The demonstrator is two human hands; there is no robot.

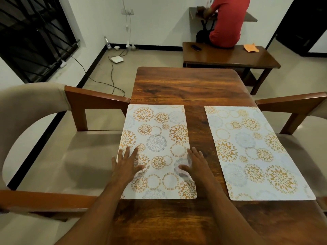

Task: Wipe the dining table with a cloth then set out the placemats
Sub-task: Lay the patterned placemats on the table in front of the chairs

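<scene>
Wooden table [185, 85], dark grain; bare top is showing no cloth, so the wiping is judged done.

Left grip [126, 167]: fingers straight and spread, palm pressing flat on the near left edge of the left placemat [157, 131], outer fingers passing beyond that edge; holding nothing.

Right grip [196, 165]: fingers likewise straight and apart, lying flat across the same mat's right edge, partly on bare wood; clamping nothing. Both are bracketing the mat, probably to square it with the table's side and smooth it down.

Right placemat [251, 147]: is lying flat just beside, a strip of wood between the two; judged already placed.

Left chair [35, 121] and right chair [300, 110]: are flanking the table, one mat facing each seat, which explains the pairing.

Far half of the table: is carrying no mat; further mats, if any, are not in view.

Low table [230, 58], beyond: is carrying a dark phone [196, 47], an orange cloth [251, 48], likely the wiper set aside, and a seated person [228, 20] in a red shirt.
</scene>
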